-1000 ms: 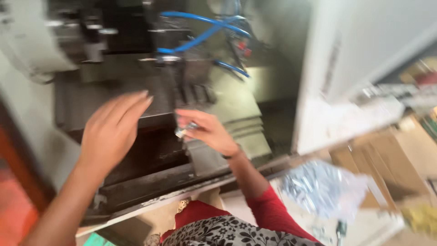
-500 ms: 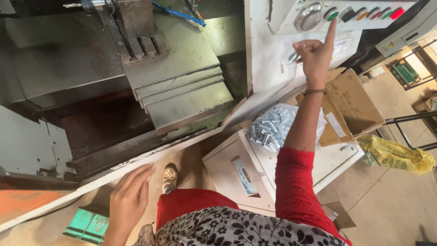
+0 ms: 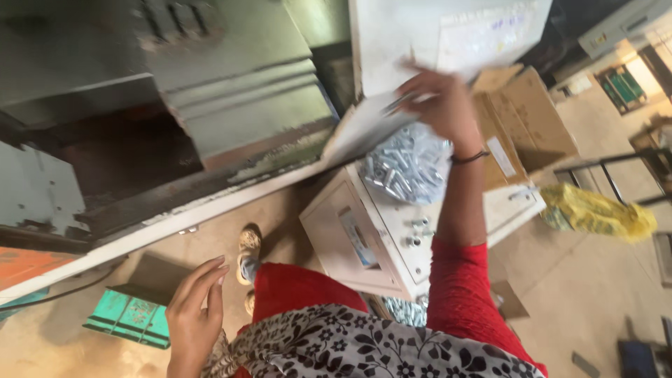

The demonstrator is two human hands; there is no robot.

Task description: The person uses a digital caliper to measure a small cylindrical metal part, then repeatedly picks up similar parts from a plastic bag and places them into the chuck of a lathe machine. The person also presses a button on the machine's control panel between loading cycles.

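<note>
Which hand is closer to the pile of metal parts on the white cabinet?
Right. The right hand hovers just above the pile of metal parts; the left hand hangs low by the person's side, far off.

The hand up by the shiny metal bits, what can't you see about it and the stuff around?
- Right hand, head view: motion blur smears its fingers, so a grip cannot be told.
- Pile of metal parts, head view: too blurred and small to tell their kind.
- Cardboard box, head view: its inside is hidden by the arm and flaps.
- Machine, head view: cut off by the top edge.
- Left hand: empty, fingers loose.
</note>
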